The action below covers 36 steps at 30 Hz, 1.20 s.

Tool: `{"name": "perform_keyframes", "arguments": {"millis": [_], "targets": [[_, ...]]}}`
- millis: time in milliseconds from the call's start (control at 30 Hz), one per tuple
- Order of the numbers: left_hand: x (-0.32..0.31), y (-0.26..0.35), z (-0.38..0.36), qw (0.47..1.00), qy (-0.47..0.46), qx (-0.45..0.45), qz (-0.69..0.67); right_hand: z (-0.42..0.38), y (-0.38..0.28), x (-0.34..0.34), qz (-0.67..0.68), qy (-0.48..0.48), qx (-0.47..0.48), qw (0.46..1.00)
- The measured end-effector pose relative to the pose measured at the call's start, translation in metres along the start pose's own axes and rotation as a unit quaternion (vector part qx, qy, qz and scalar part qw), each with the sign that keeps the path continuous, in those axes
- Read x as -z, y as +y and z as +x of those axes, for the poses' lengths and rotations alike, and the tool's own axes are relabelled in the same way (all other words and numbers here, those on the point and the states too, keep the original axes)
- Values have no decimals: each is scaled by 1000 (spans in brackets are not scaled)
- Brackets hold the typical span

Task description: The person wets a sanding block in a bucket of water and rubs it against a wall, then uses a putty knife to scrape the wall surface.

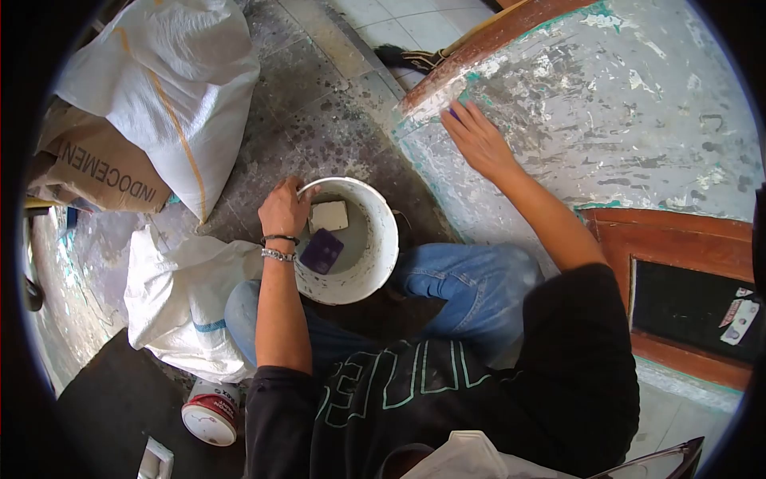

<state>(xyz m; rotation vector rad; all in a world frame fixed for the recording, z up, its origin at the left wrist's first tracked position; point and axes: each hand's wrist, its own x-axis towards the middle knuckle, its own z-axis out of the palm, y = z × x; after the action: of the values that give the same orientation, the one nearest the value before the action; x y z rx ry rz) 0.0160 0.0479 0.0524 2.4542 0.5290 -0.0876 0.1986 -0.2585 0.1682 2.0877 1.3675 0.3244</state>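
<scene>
My left hand [286, 209] is closed over the rim of a white bucket [386, 239] between my legs. Inside the bucket lie a dark purple rectangular block [322, 251] and a cream-coloured block [329, 215], above a greyish bottom. Up on the patchy grey wall [606, 120], my right hand [480, 144] presses near its worn edge. A bit of something purple [455, 115] shows under those fingertips; most of it is hidden by the fingers.
White woven sacks [179, 88] and a brown Indocement bag [112, 164] stand at the left. A paint can [211, 413] lies by my left knee. A brush-like dark thing [407, 58] rests beyond the wall edge. At the right is a wooden frame [602, 239].
</scene>
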Motion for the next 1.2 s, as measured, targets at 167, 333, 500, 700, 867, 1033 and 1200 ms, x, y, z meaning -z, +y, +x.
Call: {"name": "perform_keyframes", "arguments": {"millis": [167, 333, 500, 700, 867, 1033, 1200], "targets": [[5, 4, 5, 1000, -8, -4, 8, -14, -2, 0, -9, 24, 26, 999], [2, 1, 3, 1000, 8, -8, 18, 78, -21, -51, -66, -16, -3, 998], [0, 2, 2, 1000, 16, -11, 9, 9, -13, -9, -60, -82, 28, 994], [2, 1, 5, 1000, 2, -11, 16, 10, -7, -15, -38, -3, 25, 999], [4, 1, 6, 999, 31, -10, 14, 97, -41, -85, -103, -60, 7, 993], [1, 1, 1, 999, 30, -14, 3, 13, -33, -48, -89, -81, 98, 988], [0, 1, 5, 999, 36, -18, 7, 29, -31, -52, -67, -35, 85, 994]]}}
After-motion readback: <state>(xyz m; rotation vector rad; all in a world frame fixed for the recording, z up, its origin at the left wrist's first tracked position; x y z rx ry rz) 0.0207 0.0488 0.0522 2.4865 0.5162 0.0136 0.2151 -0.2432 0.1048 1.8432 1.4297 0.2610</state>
